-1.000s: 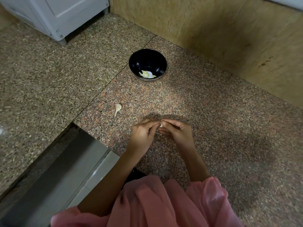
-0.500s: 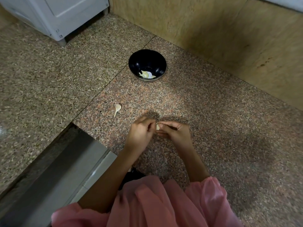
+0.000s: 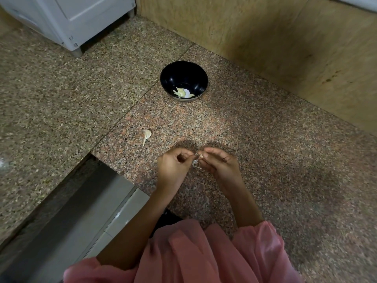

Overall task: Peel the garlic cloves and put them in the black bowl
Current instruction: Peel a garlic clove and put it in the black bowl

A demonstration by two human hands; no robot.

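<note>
A black bowl (image 3: 184, 80) stands on the granite counter ahead of me, with a few pale peeled cloves (image 3: 181, 92) lying in its bottom. My right hand (image 3: 221, 165) pinches a small garlic clove (image 3: 201, 155) at its fingertips. My left hand (image 3: 173, 167) is curled beside it and pinches a thin strip of papery skin (image 3: 195, 162) that hangs down from the clove. Both hands hover just above the counter, well short of the bowl. One unpeeled clove (image 3: 147, 135) with a pointed tail lies on the counter to the left of my hands.
The granite counter (image 3: 265, 139) meets a tan wall (image 3: 285, 41) behind and to the right. A white appliance (image 3: 71, 19) stands at the back left. A counter edge and a grey step (image 3: 85, 201) drop away at the near left. Pink sleeves fill the bottom.
My hands have drawn slightly apart and a strip of skin now hangs between them from the clove. The bowl and the loose clove have not moved.
</note>
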